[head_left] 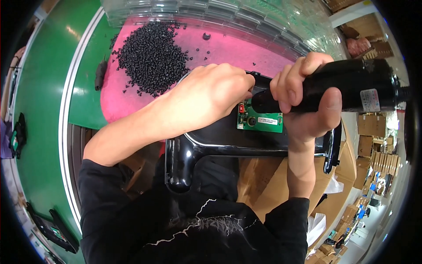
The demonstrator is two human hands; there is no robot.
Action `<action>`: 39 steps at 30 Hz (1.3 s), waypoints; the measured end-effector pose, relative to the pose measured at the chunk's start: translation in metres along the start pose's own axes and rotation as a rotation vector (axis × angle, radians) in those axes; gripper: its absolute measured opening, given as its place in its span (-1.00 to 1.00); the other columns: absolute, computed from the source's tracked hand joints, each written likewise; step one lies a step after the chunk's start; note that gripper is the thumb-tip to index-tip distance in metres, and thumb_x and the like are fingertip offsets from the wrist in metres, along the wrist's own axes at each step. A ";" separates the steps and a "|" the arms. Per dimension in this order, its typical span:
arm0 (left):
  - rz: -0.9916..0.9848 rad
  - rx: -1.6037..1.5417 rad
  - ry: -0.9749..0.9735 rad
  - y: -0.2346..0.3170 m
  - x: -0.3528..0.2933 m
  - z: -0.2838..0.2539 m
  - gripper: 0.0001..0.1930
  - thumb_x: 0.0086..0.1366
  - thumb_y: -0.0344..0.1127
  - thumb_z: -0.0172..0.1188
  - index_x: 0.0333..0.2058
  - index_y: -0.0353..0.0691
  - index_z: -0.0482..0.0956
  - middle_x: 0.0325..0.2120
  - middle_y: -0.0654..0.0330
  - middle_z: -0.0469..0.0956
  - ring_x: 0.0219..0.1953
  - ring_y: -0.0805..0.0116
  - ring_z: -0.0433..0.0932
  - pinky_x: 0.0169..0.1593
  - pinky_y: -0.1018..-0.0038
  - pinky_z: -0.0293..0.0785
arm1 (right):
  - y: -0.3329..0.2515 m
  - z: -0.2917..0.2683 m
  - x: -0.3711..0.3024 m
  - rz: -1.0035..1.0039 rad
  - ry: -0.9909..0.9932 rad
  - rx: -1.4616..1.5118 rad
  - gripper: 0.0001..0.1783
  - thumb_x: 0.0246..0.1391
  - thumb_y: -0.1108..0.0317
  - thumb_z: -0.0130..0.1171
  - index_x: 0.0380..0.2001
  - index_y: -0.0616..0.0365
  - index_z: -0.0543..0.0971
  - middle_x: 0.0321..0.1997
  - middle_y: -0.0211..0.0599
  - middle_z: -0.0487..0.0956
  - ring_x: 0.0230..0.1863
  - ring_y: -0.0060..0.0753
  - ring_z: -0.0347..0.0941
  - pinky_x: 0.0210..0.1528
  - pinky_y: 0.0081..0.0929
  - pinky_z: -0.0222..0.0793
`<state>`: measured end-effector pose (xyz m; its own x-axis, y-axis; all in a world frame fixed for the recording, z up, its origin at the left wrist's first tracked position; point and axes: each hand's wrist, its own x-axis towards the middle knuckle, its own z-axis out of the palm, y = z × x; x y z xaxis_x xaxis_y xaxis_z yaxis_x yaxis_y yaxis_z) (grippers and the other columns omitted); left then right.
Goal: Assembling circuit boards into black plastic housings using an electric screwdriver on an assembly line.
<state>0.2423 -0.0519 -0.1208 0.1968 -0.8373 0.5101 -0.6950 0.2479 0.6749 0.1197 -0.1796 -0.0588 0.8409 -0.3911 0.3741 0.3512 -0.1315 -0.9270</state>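
Note:
My right hand [307, 88] is wrapped round a thick black electric screwdriver [351, 86], its body lying toward the right and its narrow front end over a green circuit board [268, 124]. The board sits in a glossy black plastic housing [228, 145], which has a rounded arm at its near left. My left hand [224, 90] is closed with the fingertips curled down by the screwdriver's front end, above the board's far edge. What those fingers pinch, if anything, is hidden. The screwdriver's tip cannot be made out either.
A heap of small black screws [151, 57] lies on a pink mat [224, 48], with a few strays beside it. Clear plastic trays [211, 13] stand stacked behind. A dark rolled object [101, 75] rests on the green surface at left. An open cardboard box [263, 180] is below the housing.

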 end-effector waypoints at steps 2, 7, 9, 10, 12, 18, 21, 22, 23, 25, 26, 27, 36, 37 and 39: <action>-0.006 -0.003 -0.010 0.005 0.000 -0.004 -0.86 0.14 -0.43 0.25 -0.37 -0.36 0.50 -0.48 -0.02 0.51 -0.34 -0.10 0.53 -0.30 0.15 0.45 | -0.004 0.001 -0.004 -0.023 0.028 0.131 -0.41 0.11 -0.22 0.06 -0.22 0.15 0.35 -0.64 -0.51 0.28 -0.70 -0.60 0.16 -0.53 -0.55 0.16; -0.014 0.016 -0.165 0.012 0.002 -0.011 -0.84 0.10 -0.41 0.28 -0.37 -0.32 0.52 -0.48 0.03 0.52 -0.35 -0.04 0.55 -0.31 0.17 0.46 | -0.020 -0.013 -0.005 -0.207 0.155 0.253 -0.40 0.15 -0.25 0.04 -0.15 0.13 0.44 -0.62 -0.49 0.35 -0.69 -0.56 0.20 -0.51 -0.50 0.19; -0.006 0.035 -0.167 0.012 0.002 -0.011 -0.86 0.13 -0.39 0.27 -0.39 -0.32 0.54 -0.46 0.06 0.55 -0.34 0.00 0.57 -0.30 0.18 0.49 | -0.030 -0.018 0.009 -0.301 0.249 0.270 -0.43 0.22 -0.26 -0.04 -0.12 0.06 0.45 -0.60 -0.49 0.36 -0.65 -0.55 0.23 -0.45 -0.50 0.21; -0.003 0.034 -0.171 0.013 0.001 -0.011 -0.86 0.13 -0.39 0.27 -0.39 -0.32 0.54 -0.46 0.06 0.55 -0.34 0.00 0.57 -0.30 0.18 0.49 | -0.033 -0.021 0.017 -0.306 0.280 0.279 -0.56 0.26 -0.09 0.02 -0.18 0.10 0.49 -0.56 -0.47 0.40 -0.62 -0.52 0.27 -0.39 -0.46 0.26; -0.031 0.096 -0.200 0.013 0.002 -0.011 -0.87 0.17 -0.37 0.25 -0.39 -0.31 0.55 -0.45 0.06 0.57 -0.35 0.00 0.58 -0.29 0.20 0.51 | -0.023 -0.027 0.034 -0.317 0.358 0.150 -0.74 0.23 0.16 0.16 -0.25 0.15 0.51 -0.52 -0.42 0.47 -0.56 -0.49 0.36 -0.34 -0.45 0.32; -0.064 0.051 -0.230 0.011 0.006 -0.010 -0.86 0.22 -0.36 0.22 -0.39 -0.33 0.55 -0.45 0.05 0.57 -0.35 -0.01 0.58 -0.29 0.20 0.51 | 0.021 -0.036 0.039 -0.138 0.467 0.131 -0.86 0.11 0.43 0.25 -0.32 0.22 0.49 -0.50 -0.36 0.48 -0.48 -0.47 0.42 -0.30 -0.51 0.37; -0.074 0.013 -0.200 0.014 0.006 -0.013 -0.86 0.19 -0.37 0.26 -0.38 -0.34 0.55 -0.47 0.04 0.56 -0.38 0.02 0.58 -0.32 0.27 0.51 | -0.009 -0.036 0.026 -0.185 0.417 0.203 -0.78 0.23 0.19 0.10 -0.23 0.10 0.44 -0.51 -0.48 0.36 -0.47 -0.52 0.30 -0.07 -0.26 0.35; -0.090 -0.020 -0.189 0.015 0.007 -0.014 -0.85 0.18 -0.38 0.28 -0.37 -0.35 0.55 -0.48 0.05 0.56 -0.41 0.06 0.59 -0.34 0.30 0.51 | -0.018 -0.036 0.022 -0.224 0.378 0.275 -0.79 0.24 0.18 0.07 -0.24 0.08 0.45 -0.52 -0.48 0.35 -0.49 -0.53 0.29 -0.11 -0.25 0.38; -0.098 -0.017 -0.184 0.016 0.008 -0.016 -0.85 0.18 -0.38 0.28 -0.37 -0.35 0.55 -0.48 0.05 0.56 -0.41 0.06 0.59 -0.34 0.30 0.51 | -0.027 -0.034 0.018 -0.232 0.327 0.356 -0.77 0.25 0.15 0.05 -0.22 0.07 0.46 -0.53 -0.51 0.34 -0.49 -0.55 0.27 -0.10 -0.27 0.35; -0.070 -0.068 -0.099 0.018 0.013 -0.016 -0.85 0.14 -0.43 0.32 -0.37 -0.37 0.56 -0.50 0.06 0.57 -0.44 0.16 0.61 -0.37 0.40 0.50 | -0.044 -0.033 0.006 -0.245 0.207 0.518 -0.75 0.26 0.13 0.01 -0.17 0.05 0.47 -0.53 -0.54 0.34 -0.51 -0.58 0.23 -0.11 -0.37 0.23; -0.077 -0.065 -0.097 0.018 0.012 -0.016 -0.85 0.14 -0.43 0.32 -0.37 -0.37 0.56 -0.50 0.06 0.57 -0.44 0.16 0.61 -0.37 0.40 0.50 | -0.047 -0.029 0.003 -0.248 0.169 0.543 -0.74 0.27 0.12 -0.01 -0.14 0.03 0.45 -0.52 -0.55 0.36 -0.52 -0.60 0.22 -0.16 -0.43 0.16; -0.053 -0.125 -0.038 0.018 0.012 -0.015 -0.86 0.14 -0.44 0.32 -0.36 -0.37 0.57 -0.51 0.07 0.58 -0.45 0.20 0.61 -0.38 0.42 0.50 | -0.050 -0.027 0.000 -0.242 0.146 0.554 -0.74 0.27 0.11 -0.01 -0.13 0.02 0.44 -0.52 -0.55 0.37 -0.52 -0.60 0.23 -0.16 -0.43 0.15; 0.015 -0.250 -0.020 0.019 0.015 -0.016 -0.90 0.13 -0.50 0.29 -0.36 -0.37 0.60 -0.46 0.08 0.64 -0.44 0.26 0.65 -0.39 0.46 0.53 | -0.062 -0.016 -0.016 -0.253 0.085 0.496 -0.74 0.13 0.19 0.17 -0.23 0.03 0.38 -0.55 -0.61 0.34 -0.54 -0.70 0.22 -0.16 -0.51 0.11; 0.006 -0.295 -0.036 0.019 0.015 -0.015 -0.90 0.12 -0.51 0.29 -0.36 -0.37 0.61 -0.45 0.08 0.64 -0.43 0.26 0.65 -0.38 0.47 0.54 | -0.062 -0.014 -0.018 -0.250 0.081 0.483 -0.73 0.11 0.18 0.18 -0.22 0.02 0.38 -0.55 -0.61 0.34 -0.55 -0.70 0.24 -0.16 -0.51 0.11; -0.006 -0.345 -0.058 0.019 0.014 -0.013 -0.90 0.12 -0.53 0.28 -0.35 -0.37 0.61 -0.45 0.08 0.64 -0.42 0.25 0.66 -0.36 0.47 0.55 | -0.063 -0.011 -0.019 -0.246 0.074 0.463 -0.73 0.11 0.18 0.17 -0.22 0.01 0.37 -0.55 -0.61 0.35 -0.55 -0.69 0.24 -0.16 -0.51 0.11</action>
<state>0.2410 -0.0530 -0.0941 0.1535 -0.8631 0.4811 -0.4172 0.3847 0.8234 0.0777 -0.1739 -0.0081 0.6852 -0.4649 0.5607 0.6936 0.1817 -0.6971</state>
